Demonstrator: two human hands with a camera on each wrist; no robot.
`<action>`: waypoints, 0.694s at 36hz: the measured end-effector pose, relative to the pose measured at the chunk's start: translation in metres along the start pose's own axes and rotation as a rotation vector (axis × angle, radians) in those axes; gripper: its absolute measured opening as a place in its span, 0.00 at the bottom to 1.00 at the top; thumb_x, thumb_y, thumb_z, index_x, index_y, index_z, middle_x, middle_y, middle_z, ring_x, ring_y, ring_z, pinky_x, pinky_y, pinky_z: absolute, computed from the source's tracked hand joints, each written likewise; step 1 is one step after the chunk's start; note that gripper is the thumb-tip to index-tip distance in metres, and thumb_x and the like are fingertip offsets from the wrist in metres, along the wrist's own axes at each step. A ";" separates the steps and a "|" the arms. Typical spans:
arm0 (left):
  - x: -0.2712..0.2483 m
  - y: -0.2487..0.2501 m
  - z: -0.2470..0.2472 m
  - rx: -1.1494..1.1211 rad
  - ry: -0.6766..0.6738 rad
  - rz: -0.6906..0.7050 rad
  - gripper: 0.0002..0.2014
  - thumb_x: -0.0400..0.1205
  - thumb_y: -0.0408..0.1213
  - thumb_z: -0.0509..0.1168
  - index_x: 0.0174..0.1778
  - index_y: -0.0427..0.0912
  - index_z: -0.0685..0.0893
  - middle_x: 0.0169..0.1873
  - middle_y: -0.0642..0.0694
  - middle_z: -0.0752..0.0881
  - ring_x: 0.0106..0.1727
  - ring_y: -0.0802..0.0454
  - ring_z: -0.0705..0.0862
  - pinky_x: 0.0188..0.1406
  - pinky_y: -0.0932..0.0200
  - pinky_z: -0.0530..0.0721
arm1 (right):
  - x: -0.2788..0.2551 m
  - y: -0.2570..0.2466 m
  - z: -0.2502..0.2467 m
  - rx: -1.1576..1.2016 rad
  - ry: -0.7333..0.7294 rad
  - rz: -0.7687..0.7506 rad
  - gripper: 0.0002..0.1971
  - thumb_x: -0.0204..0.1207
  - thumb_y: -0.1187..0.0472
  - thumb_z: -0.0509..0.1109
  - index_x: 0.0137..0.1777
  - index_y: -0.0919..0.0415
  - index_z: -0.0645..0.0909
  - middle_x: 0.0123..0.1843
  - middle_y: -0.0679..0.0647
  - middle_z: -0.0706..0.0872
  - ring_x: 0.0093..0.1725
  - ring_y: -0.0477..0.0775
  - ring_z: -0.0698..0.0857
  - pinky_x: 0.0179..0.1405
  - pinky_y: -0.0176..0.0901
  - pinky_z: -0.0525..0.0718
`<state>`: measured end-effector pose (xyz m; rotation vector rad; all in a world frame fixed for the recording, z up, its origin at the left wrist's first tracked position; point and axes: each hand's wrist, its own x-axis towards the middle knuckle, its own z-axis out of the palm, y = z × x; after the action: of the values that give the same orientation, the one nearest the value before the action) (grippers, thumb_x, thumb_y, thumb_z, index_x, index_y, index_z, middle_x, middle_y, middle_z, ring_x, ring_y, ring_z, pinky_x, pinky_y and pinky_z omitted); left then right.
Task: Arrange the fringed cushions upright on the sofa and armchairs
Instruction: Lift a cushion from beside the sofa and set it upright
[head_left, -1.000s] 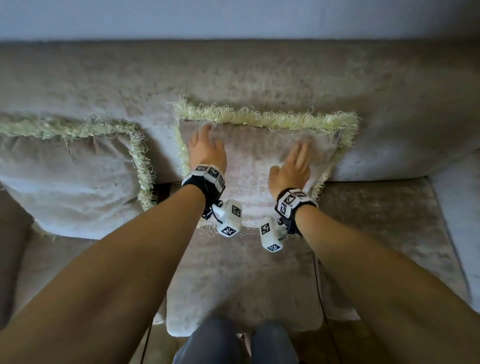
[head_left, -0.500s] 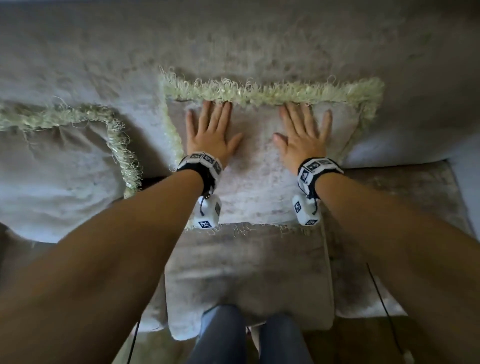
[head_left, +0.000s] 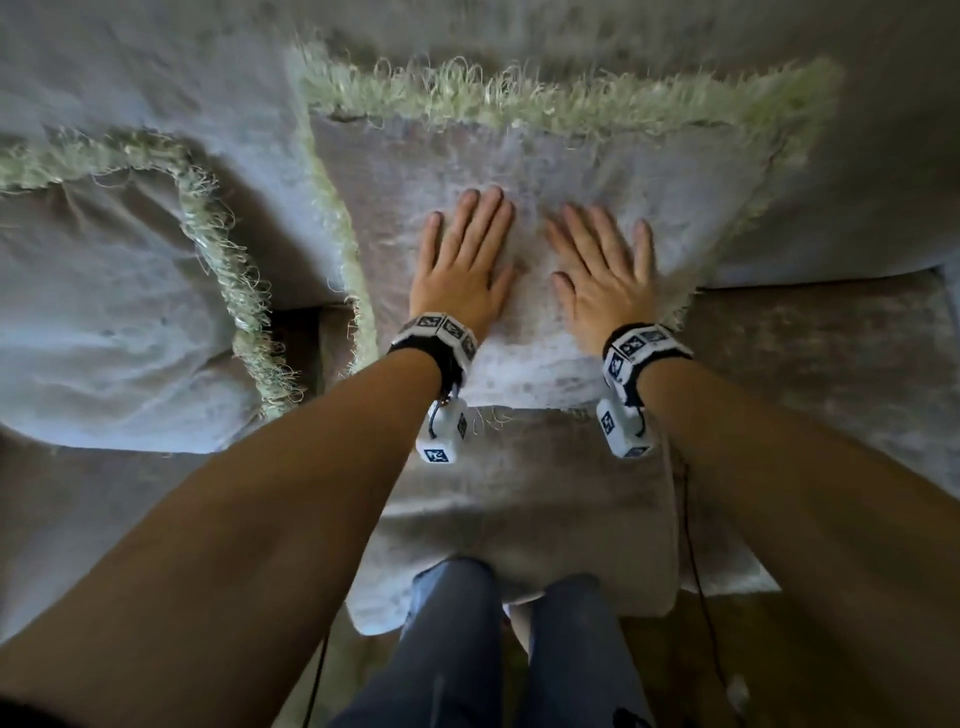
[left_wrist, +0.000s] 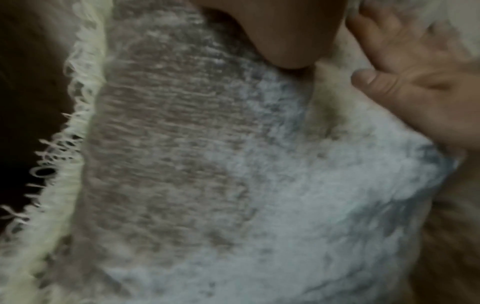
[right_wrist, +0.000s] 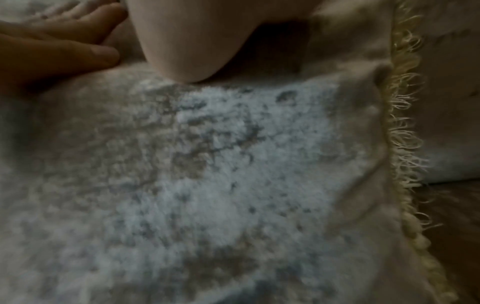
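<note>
- Velvety grey fabric covers the sofa (head_left: 519, 31), and the cushion (head_left: 545, 156) you are working on stands upright against its backrest, bottom edge on the seat, pale green fringe along its top and sides
- Your left hand (head_left: 460, 270) lies flat on the cushion's face, left of its middle, fingers straight and close together, thumb out towards the other hand
- Your right hand (head_left: 605, 275) lies flat just beside it, right of the cushion's middle, fingers straight and slightly spread; neither hand grips anything
- From the wrist views the palms look pressed into the pile, with the fringe running down the cushion's outer edges; both pictures are blurred
- A second cushion (head_left: 104, 312) sits to the left of this one, leaning on the backrest and sagging forward somewhat, its fringed corner near the gap between the two
- Judged from this, the middle cushion is as good as placed: you only need to lift your hands and see that it stays up
- What is left, as far as you can see: perhaps straightening the left cushion; the armchairs are out of view, so you cannot tell how they stand
</note>
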<state>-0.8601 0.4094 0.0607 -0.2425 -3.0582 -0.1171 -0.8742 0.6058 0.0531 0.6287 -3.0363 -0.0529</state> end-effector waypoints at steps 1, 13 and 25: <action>-0.003 0.001 -0.003 -0.002 0.014 0.012 0.30 0.88 0.54 0.45 0.85 0.48 0.51 0.85 0.50 0.53 0.85 0.48 0.51 0.84 0.42 0.50 | -0.003 -0.003 -0.003 0.003 0.011 -0.003 0.28 0.88 0.47 0.46 0.87 0.46 0.45 0.88 0.43 0.45 0.87 0.50 0.44 0.82 0.68 0.46; -0.030 0.012 -0.040 -0.472 0.055 -0.259 0.16 0.78 0.35 0.57 0.61 0.41 0.80 0.55 0.44 0.83 0.57 0.45 0.79 0.54 0.45 0.83 | -0.044 -0.048 -0.025 0.426 0.046 0.091 0.27 0.73 0.68 0.64 0.73 0.60 0.73 0.74 0.58 0.74 0.73 0.62 0.69 0.76 0.59 0.66; -0.030 0.023 -0.022 -0.592 -1.122 -0.182 0.18 0.84 0.29 0.57 0.28 0.44 0.77 0.28 0.50 0.78 0.26 0.59 0.75 0.27 0.73 0.76 | -0.024 -0.068 0.001 0.517 -1.258 0.114 0.09 0.78 0.59 0.70 0.55 0.57 0.87 0.53 0.50 0.90 0.51 0.51 0.89 0.48 0.30 0.86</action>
<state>-0.8252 0.4258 0.0814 -0.0430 -4.0171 -1.3202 -0.8254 0.5532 0.0488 0.5573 -4.3581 0.5756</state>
